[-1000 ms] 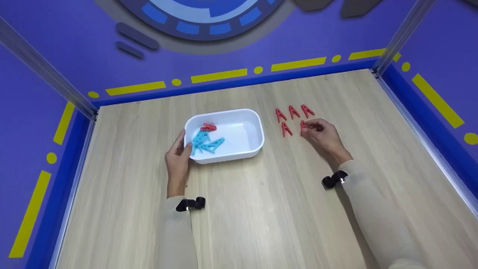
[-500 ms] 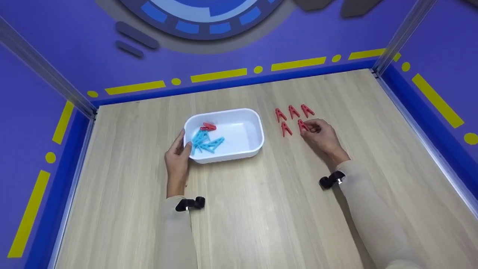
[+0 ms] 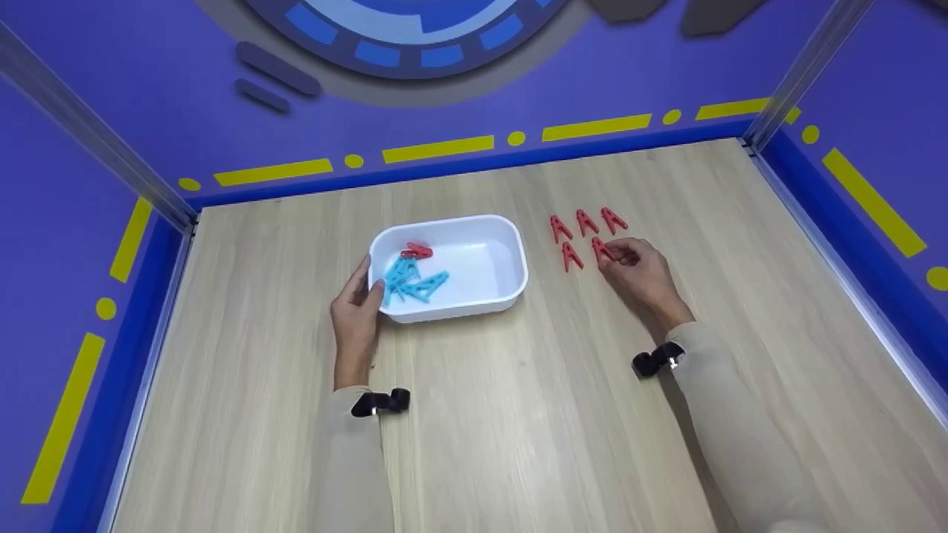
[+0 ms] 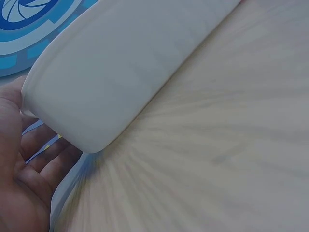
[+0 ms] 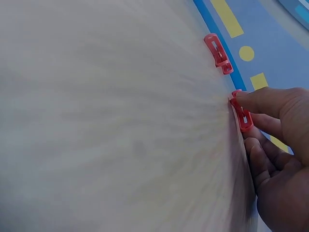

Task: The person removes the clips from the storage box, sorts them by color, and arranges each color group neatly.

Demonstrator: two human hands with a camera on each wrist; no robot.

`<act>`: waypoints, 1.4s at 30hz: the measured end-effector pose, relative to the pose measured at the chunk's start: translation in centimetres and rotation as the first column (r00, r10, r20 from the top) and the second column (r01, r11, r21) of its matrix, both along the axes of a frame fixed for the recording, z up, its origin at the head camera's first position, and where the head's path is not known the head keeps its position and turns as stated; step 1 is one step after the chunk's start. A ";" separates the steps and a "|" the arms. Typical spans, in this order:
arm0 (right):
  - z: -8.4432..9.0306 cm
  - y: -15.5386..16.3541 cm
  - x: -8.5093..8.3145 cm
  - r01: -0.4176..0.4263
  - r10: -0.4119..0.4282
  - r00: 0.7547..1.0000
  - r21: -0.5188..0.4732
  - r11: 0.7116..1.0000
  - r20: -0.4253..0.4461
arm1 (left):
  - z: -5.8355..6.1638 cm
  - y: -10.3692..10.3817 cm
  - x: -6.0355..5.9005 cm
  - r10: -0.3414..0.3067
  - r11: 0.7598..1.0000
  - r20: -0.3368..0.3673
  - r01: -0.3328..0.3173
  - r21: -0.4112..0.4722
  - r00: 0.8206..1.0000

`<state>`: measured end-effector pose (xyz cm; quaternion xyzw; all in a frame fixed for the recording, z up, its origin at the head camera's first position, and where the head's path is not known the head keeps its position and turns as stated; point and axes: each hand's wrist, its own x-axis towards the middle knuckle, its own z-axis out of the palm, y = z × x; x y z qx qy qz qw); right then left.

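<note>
My left hand grips the left end of a white plastic tray, thumb over the rim and fingers outside. The left wrist view shows the thumb at the rim and the fingers against the outer wall of the tray. Inside lie several light-blue clothespins bunched at the left, with red clothespin material just behind them. To the right, my right hand pinches a red clothespin on the table, between thumb and fingers; this clothespin is partly covered by the thumb in the right wrist view.
Beside the held one lies another red clothespin. Behind them is a row of three: left, middle and right. The wooden table meets a purple-blue back wall, with side walls left and right.
The pinched red clothespin has turned from a narrow side view to lying with its two legs spread, and shifted slightly left with my right hand. My left hand still holds the tray.
</note>
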<state>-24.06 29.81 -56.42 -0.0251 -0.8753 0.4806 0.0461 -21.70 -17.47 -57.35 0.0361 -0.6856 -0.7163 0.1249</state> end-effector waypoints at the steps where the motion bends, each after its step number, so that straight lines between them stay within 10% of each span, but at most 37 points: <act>1: 0.0 -0.1 0.0 0.000 0.000 1.000 0.004 1.000 -0.003 | 0.0 0.0 0.0 -0.001 1.000 0.002 0.001 0.002 1.000; 20: 1.7 -2.1 0.3 0.017 -0.010 0.993 0.059 0.998 -0.119 | 0.0 -0.1 -0.1 0.005 0.999 0.009 -0.005 -0.043 1.000; 34: 5.2 -10.9 -0.1 -0.245 0.244 0.916 0.038 0.969 -0.319 | 0.0 -0.1 -0.3 0.009 0.999 0.038 -0.007 -0.036 0.999; 42: 5.2 -14.7 -0.4 -0.350 0.347 0.883 0.051 0.936 -0.317 | 2.8 0.4 1.0 -0.003 0.999 0.084 0.006 -0.040 0.996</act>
